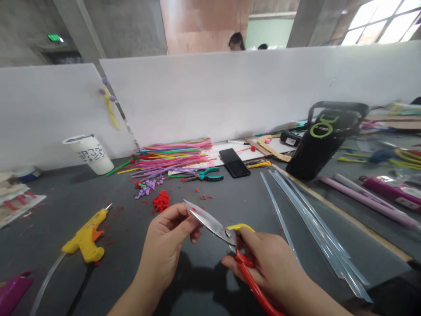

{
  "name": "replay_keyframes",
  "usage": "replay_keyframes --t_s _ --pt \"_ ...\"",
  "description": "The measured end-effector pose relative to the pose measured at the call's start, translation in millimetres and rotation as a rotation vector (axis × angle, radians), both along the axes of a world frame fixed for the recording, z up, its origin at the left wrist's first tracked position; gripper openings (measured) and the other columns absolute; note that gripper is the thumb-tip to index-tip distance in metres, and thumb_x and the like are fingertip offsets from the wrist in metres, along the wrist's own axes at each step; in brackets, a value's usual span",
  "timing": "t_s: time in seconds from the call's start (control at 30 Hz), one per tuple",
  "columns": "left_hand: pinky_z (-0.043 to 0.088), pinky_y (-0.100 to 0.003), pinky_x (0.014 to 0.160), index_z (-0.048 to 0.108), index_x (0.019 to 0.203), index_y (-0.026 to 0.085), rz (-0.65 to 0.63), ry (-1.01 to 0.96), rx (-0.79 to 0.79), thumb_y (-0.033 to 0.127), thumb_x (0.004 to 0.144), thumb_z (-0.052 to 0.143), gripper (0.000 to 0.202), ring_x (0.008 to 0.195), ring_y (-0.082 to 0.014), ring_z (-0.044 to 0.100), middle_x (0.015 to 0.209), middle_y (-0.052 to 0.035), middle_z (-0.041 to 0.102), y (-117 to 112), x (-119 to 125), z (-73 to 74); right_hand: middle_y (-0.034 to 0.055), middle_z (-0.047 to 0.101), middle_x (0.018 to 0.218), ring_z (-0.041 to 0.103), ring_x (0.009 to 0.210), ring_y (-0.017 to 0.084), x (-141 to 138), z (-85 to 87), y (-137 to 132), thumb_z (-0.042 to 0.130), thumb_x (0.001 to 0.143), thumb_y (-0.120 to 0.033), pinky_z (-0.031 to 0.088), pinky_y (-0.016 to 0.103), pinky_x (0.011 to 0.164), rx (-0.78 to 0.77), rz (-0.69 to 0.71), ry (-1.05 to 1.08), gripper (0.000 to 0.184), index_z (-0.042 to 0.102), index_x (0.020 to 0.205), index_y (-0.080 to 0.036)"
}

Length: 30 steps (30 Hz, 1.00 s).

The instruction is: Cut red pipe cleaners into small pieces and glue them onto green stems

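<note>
My right hand [268, 259] is wrapped round a pair of scissors [210, 221] with red handles, its blades pointing up and to the left. A yellow strip [241, 227] curves beside the fingers of that hand; whether it is held too I cannot tell. Close by the blade tips, my left hand [171, 237] is closed in a pinch. A speck of red shows there, but what the fingers hold is mostly hidden. Beyond the left hand lie a heap of small red pieces [161, 201] and a scatter of purple pieces [149, 188].
Colourful pipe cleaners [174, 156], teal-handled pliers [205, 175] and a phone [234, 162] lie farther back. A yellow glue gun [87, 237] rests at left, near a white cup [90, 153]. Clear glue sticks [312, 219] and a black bottle [319, 145] are at right.
</note>
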<state>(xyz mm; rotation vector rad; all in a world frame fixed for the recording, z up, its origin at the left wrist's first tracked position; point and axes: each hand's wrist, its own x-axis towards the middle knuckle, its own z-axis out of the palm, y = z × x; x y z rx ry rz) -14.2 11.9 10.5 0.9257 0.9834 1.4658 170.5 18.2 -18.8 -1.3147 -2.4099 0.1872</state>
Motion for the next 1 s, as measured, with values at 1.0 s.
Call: replay_keyframes --t_s 1.0 --pt "0.039 -0.014 0.046 0.067 0.066 0.017 -0.009 -0.031 0.036 0.016 0.065 0.071 0.003 0.050 -0.0050 0.049 0.059 0.0037 0.061 2.0 -0.9 0.7 -0.0022 0.053 0.050 0.052 0.045 0.015 4.4 3.6 2.5 0.050 0.076 -0.053 0.025 0.023 0.044 -0.014 -0.001 0.030 0.034 0.047 0.066 -0.021"
